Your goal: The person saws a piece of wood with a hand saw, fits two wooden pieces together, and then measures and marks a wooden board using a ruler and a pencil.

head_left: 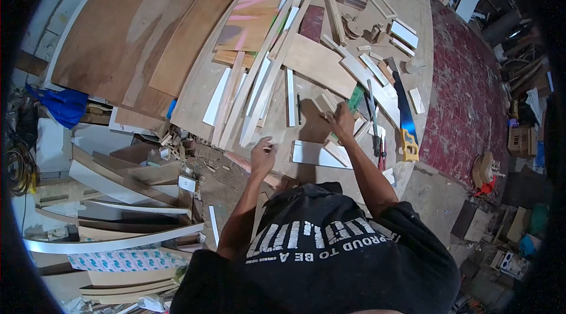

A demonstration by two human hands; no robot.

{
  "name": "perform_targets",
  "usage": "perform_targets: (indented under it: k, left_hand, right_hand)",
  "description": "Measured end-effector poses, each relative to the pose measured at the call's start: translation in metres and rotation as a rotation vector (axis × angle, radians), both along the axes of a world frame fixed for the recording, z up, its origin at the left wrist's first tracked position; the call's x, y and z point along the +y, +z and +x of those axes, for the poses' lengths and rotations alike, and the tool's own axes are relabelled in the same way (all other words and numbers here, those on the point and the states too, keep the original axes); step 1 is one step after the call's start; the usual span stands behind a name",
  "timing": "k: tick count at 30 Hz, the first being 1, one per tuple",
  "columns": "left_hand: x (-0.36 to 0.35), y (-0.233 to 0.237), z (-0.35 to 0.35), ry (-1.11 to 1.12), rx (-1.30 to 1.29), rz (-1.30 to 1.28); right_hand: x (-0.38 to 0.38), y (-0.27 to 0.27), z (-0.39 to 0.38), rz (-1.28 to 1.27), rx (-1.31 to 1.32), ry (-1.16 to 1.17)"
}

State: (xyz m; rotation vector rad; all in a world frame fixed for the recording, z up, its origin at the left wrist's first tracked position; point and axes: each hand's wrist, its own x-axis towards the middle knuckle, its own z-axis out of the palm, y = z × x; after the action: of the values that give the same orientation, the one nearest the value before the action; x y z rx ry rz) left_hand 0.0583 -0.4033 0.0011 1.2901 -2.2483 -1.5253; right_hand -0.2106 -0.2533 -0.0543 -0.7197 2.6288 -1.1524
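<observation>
My left hand hovers at the near edge of the wooden table, fingers curled in; whatever they might hold is too small to make out. Further right, my right hand is over the tabletop with thumb and fingers apart. Just beyond its fingertips lies a small pale wood block. A green piece sits right past that hand. Between the hands, a white-faced board lies near the table edge. A dark pencil-like stick rests beside a narrow white strip.
A handsaw with a yellow handle lies at the right, beside long dark-handled pliers or pincers. Long wood strips run up the table's left side. Large plywood sheets stand at left, above curved wooden parts.
</observation>
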Motion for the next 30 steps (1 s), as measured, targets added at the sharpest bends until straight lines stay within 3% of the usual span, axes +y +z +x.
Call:
perform_targets:
  k: [2,5,9,13,16,18,19,21,23,26,30]
  left_hand:
    - [-0.004,-0.001,0.015,0.109,0.003,-0.077]
    - [-0.006,-0.001,0.036,0.179,-0.007,-0.104]
    - [0.008,-0.007,0.054,0.265,-0.079,-0.087]
    - [0.028,-0.012,0.044,0.205,-0.148,-0.065]
    - [0.044,-0.013,0.015,0.077,-0.047,0.126]
    - [0.056,0.011,-0.027,0.335,0.25,0.535]
    - [0.057,0.002,-0.039,0.305,0.239,0.541]
    - [0.059,-0.024,-0.056,0.294,0.508,1.025]
    - [0.076,0.0,-0.067,0.292,0.433,1.003]
    - [0.109,0.015,-0.084,0.146,0.452,0.633]
    - [0.115,0.018,-0.098,0.178,0.387,0.702]
  right_hand:
    - [-0.011,0.001,-0.007,0.026,0.229,0.052]
    - [-0.029,-0.034,-0.011,0.2,0.215,0.021]
    - [-0.025,-0.011,-0.005,0.274,0.153,0.104]
    - [-0.024,-0.013,-0.017,0.283,0.274,0.108]
    - [-0.017,0.037,0.003,0.181,0.169,0.2]
    - [-0.005,0.069,0.035,0.163,0.123,0.285]
    - [0.003,0.076,0.054,0.162,0.079,0.335]
    - [0.025,0.08,0.086,0.126,0.114,0.423]
    - [0.043,0.077,0.102,0.039,0.094,0.319]
    - [0.066,0.083,0.1,0.129,0.065,0.28]
    - [0.079,0.087,0.105,0.119,0.078,0.242]
